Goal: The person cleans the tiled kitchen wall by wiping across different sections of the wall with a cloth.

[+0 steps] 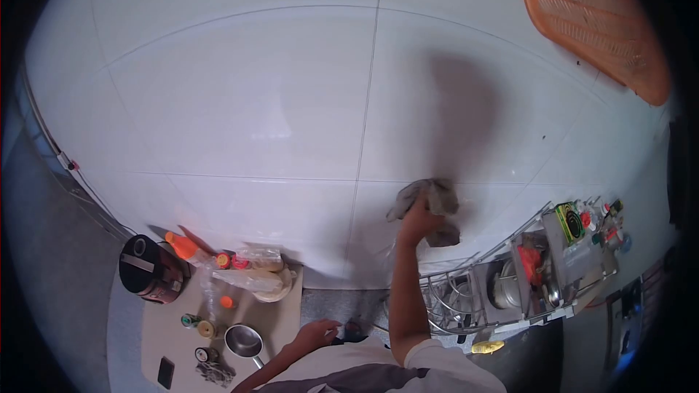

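Note:
My right hand point(418, 221) is raised against the white tiled wall point(306, 102), its fingers closed on a crumpled grey cloth point(443, 195). The cloth lies pressed on the tiles just below a horizontal joint line, and part of it hangs below the hand. Low down at the front, my left hand point(317, 335) is held near my body, to the right of a small metal saucepan point(244, 340). Its fingers are curled together; whether something small sits in them I cannot make out.
A metal dish rack point(466, 298) with bowls and packets stands at the right. An orange plastic basket point(593, 22) hangs upper right. On the left table point(280, 313) are a black appliance point(151, 269), an orange-capped bottle point(186, 247), several jars and a phone point(166, 372).

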`<state>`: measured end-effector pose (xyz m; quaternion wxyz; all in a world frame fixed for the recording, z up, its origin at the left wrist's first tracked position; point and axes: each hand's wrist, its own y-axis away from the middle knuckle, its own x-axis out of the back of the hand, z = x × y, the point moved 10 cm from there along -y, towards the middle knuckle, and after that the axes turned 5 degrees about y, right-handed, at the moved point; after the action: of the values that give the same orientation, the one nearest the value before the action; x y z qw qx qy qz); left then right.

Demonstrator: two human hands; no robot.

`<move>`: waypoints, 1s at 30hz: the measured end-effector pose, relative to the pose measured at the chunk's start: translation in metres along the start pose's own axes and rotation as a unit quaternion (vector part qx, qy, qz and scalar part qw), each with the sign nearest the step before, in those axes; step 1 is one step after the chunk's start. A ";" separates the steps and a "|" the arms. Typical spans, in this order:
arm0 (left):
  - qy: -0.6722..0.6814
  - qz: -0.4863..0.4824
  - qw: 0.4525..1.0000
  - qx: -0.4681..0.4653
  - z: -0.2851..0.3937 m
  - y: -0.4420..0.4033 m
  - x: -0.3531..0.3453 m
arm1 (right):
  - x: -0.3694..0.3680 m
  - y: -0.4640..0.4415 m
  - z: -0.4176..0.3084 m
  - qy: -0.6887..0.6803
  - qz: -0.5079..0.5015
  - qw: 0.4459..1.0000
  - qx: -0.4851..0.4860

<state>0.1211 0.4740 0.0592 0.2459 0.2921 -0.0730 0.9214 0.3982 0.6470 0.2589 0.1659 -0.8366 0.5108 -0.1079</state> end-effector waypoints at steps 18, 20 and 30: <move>0.021 0.003 1.000 0.015 0.002 -0.013 0.000 | 0.016 0.009 -0.033 -0.107 0.088 0.984 0.112; 0.017 -0.013 1.000 0.020 -0.002 -0.017 -0.006 | 0.030 -0.029 -0.019 -0.064 0.021 0.997 0.043; -0.007 -0.062 0.998 0.007 0.002 -0.026 -0.011 | -0.002 0.024 -0.037 -0.079 0.051 0.981 0.171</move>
<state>0.1430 0.4917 0.0543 0.3001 0.3037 -0.0503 0.9029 0.3650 0.6326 0.2833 0.3516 -0.7748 0.5119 -0.1187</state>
